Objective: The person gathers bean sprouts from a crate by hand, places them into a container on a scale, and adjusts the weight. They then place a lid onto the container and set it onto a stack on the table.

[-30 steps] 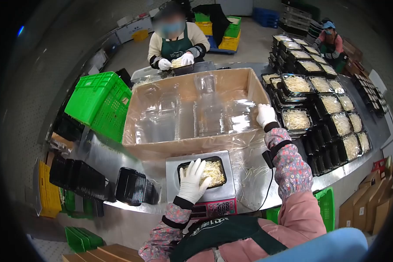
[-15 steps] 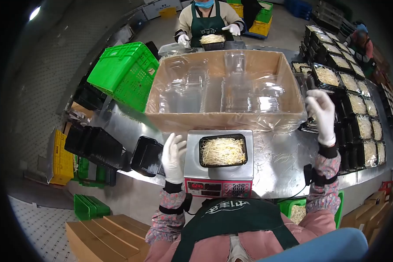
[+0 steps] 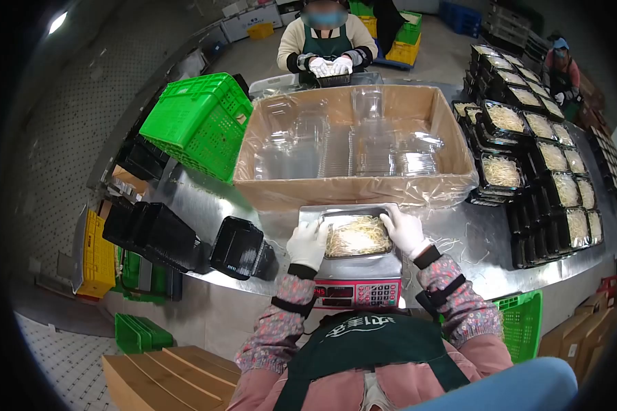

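Observation:
A black plastic tray of bean sprouts (image 3: 358, 236) rests over the metal plate of the digital scale (image 3: 358, 293), in front of me. A glossy sheen lies over the sprouts and looks like a clear lid. My left hand (image 3: 308, 243), in a white glove, grips the tray's left side. At the right side, my gloved right hand (image 3: 406, 233) holds the edge near the upper corner, thumb over the rim. Part of the scale's red display is hidden by my left wrist. Behind the scale stands a cardboard box (image 3: 353, 188) lined with plastic, holding stacked clear lids (image 3: 377, 154).
Stacked black trays (image 3: 154, 233) lie left, with another tray stack (image 3: 238, 248) nearer me. A green crate (image 3: 195, 123) tilts beside the box. Filled sprout packs (image 3: 504, 171) are piled right. Across the table, a co-worker (image 3: 329, 48) presses both gloved hands on a tray.
Both my hands have come inward onto the tray at the scale; the right one left the packs at the right. Sheen now covers the sprouts. The co-worker's hands have closed over their tray.

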`<act>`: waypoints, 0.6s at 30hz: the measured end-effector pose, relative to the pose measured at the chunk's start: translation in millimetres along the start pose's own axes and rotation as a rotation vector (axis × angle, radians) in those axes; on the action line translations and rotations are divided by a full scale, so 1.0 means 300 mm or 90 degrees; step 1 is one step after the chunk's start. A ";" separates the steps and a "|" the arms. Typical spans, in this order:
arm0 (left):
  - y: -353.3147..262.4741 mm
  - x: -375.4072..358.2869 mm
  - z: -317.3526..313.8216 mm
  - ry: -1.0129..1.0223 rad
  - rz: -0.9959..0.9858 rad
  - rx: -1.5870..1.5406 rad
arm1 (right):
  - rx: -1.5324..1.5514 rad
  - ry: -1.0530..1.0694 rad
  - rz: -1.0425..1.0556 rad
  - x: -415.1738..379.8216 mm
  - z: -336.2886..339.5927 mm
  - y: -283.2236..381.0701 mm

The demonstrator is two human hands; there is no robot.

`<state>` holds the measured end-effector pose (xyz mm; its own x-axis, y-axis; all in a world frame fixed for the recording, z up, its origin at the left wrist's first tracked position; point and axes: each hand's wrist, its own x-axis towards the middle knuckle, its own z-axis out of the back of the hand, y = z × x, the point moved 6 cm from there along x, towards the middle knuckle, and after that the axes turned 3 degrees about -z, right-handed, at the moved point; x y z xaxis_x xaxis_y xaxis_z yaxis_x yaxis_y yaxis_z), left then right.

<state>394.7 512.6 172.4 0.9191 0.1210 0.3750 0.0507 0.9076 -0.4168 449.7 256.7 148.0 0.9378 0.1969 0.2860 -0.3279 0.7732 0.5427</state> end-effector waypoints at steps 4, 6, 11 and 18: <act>0.111 0.023 -0.116 0.063 0.142 -0.082 | -0.065 0.010 -0.050 0.038 -0.060 -0.012; 0.218 0.010 -0.259 0.051 0.186 -0.348 | 0.125 -0.008 -0.091 0.036 -0.193 -0.136; 0.260 0.027 -0.324 0.059 0.324 -0.757 | 0.556 0.051 -0.288 0.028 -0.277 -0.203; 0.228 -0.018 -0.251 0.014 0.290 -0.711 | 0.548 0.088 -0.313 -0.023 -0.165 -0.150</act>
<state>422.6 543.7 79.7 0.9465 0.3226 -0.0029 0.0195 -0.0660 -0.9976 463.7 250.4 82.3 0.9783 0.0833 -0.1895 0.1811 0.0988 0.9785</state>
